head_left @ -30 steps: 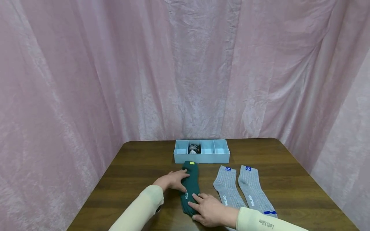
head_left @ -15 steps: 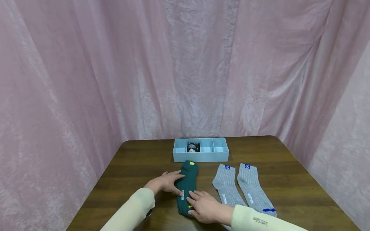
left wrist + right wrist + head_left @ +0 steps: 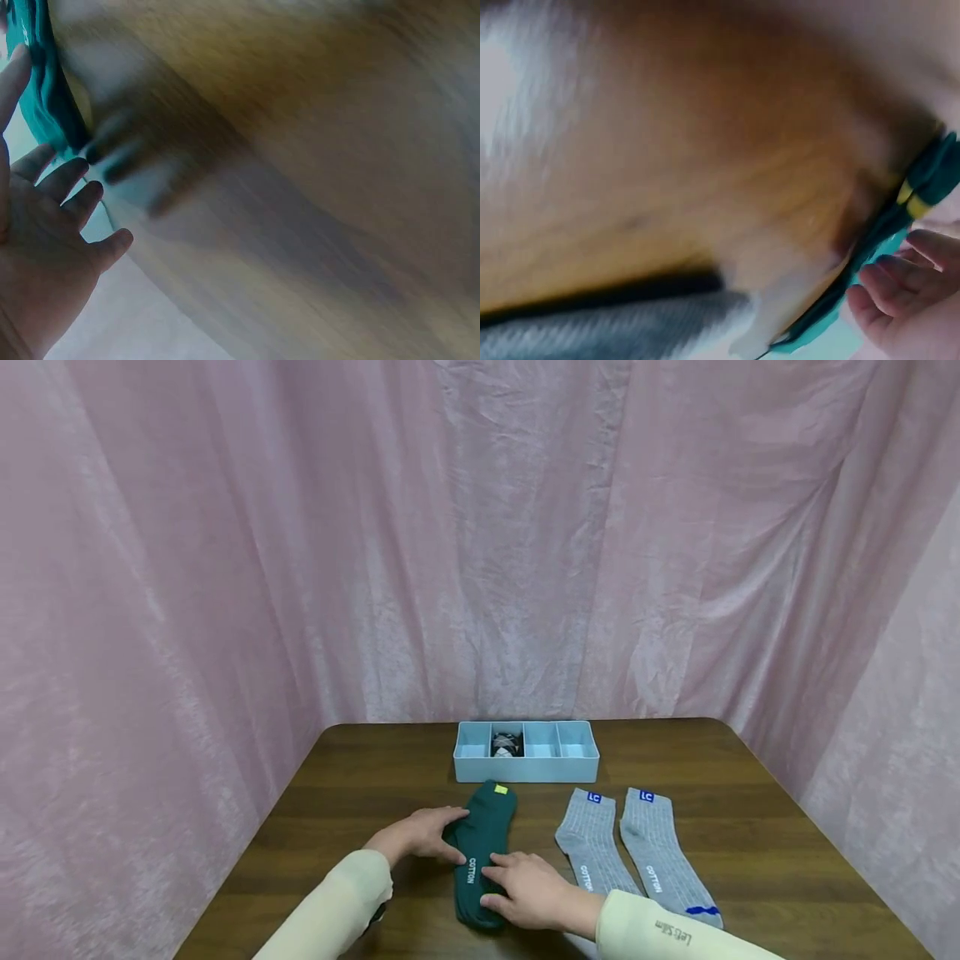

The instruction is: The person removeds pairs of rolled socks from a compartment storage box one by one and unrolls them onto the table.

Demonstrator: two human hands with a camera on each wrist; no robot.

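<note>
A pair of dark green socks [image 3: 486,827], seemingly laid one over the other, lies in front of the blue box in the head view, with a yellow tag at the cuff and white COTTON lettering. My left hand [image 3: 422,837] touches their left edge, thumb and fingers spread. From the right, my right hand [image 3: 531,891] rests its fingertips on the lower part of the socks. In the left wrist view, the fingers of the left hand [image 3: 52,232] are extended beside the green fabric [image 3: 45,90]. Gently bent fingers of the right hand [image 3: 907,292] lie along the sock edge [image 3: 870,247].
Two grey ribbed socks [image 3: 596,839] with blue LC labels lie side by side to the right. Behind the green socks stands a light blue divided box [image 3: 525,770]; one compartment holds a dark patterned bundle [image 3: 507,745]. A pink curtain [image 3: 480,543] hangs behind the wooden table [image 3: 375,760].
The lower part of the green socks has shifted left and the socks now slant more. My left hand has moved left with them, and my right hand has followed slightly left.
</note>
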